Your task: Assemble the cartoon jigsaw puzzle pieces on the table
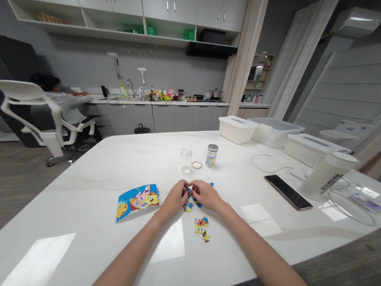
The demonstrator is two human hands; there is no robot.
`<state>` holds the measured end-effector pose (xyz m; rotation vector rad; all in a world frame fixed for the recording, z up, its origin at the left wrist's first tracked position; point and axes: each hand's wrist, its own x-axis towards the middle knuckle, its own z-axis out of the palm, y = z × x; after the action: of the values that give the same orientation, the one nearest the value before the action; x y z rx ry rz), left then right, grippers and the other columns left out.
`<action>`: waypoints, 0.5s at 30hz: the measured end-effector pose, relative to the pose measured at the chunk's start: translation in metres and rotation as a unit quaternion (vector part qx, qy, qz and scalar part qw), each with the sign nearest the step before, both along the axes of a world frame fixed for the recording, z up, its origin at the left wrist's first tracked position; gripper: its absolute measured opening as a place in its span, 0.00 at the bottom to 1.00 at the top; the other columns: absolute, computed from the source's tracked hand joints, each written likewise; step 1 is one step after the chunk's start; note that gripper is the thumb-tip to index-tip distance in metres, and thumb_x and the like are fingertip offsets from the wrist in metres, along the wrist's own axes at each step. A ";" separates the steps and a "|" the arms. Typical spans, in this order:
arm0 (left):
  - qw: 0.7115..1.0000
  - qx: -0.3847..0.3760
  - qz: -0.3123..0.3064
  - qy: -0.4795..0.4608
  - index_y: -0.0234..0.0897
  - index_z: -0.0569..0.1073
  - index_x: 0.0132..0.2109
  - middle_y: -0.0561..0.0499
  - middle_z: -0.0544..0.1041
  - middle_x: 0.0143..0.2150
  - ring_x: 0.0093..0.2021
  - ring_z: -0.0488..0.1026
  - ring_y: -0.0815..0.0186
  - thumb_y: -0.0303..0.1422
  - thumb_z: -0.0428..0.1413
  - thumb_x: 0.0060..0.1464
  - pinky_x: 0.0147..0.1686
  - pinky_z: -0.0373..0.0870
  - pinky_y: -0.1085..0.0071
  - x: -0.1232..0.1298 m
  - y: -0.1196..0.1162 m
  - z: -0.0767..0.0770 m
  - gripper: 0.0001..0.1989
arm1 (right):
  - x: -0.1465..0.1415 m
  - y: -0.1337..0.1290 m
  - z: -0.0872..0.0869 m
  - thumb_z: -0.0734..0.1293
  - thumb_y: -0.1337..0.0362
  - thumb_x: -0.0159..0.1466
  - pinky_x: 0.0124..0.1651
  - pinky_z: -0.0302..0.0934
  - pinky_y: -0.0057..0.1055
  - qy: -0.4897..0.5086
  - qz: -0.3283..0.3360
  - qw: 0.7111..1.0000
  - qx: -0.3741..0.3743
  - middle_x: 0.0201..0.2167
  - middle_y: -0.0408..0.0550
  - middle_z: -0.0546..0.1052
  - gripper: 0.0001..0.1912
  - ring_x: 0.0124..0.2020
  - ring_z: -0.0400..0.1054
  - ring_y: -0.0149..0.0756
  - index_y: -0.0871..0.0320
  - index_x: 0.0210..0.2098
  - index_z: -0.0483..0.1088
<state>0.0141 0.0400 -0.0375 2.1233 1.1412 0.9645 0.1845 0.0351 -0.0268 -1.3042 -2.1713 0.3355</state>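
Both hands meet over a small heap of puzzle pieces (189, 206) on the white table. My left hand (175, 196) has its fingers curled at the heap's left side, and my right hand (207, 195) curls in from the right. The fingertips nearly touch; whatever is between them is too small to make out. Nearer to me lies a joined yellow cartoon section (202, 229). A curved blue picture sheet (137, 201) rests left of my left hand. Beyond the hands stand an open clear jar (185, 161), a round lid (197, 165) and a lidded printed jar (211, 156).
On the right of the table (108, 162) are a black phone (287, 192), a white cylinder (327, 176), a cable and a flat packet (365, 202). Plastic boxes (237, 130) line the back right. A person (68, 104) sits at the far left.
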 end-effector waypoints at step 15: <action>0.989 0.068 0.128 0.025 0.40 0.61 0.35 0.50 0.68 0.35 0.38 0.68 0.62 0.22 0.47 0.51 0.41 0.65 0.65 -0.010 0.012 -0.003 0.08 | 0.012 0.011 -0.008 0.63 0.70 0.60 0.40 0.58 0.31 0.024 -0.137 0.990 -0.005 0.31 0.46 0.74 0.05 0.34 0.66 0.35 0.57 0.33 0.70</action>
<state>0.0041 0.0519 -0.0404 2.1534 1.4367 1.1383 0.1963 0.0459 -0.0352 -1.5588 -1.9205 0.2641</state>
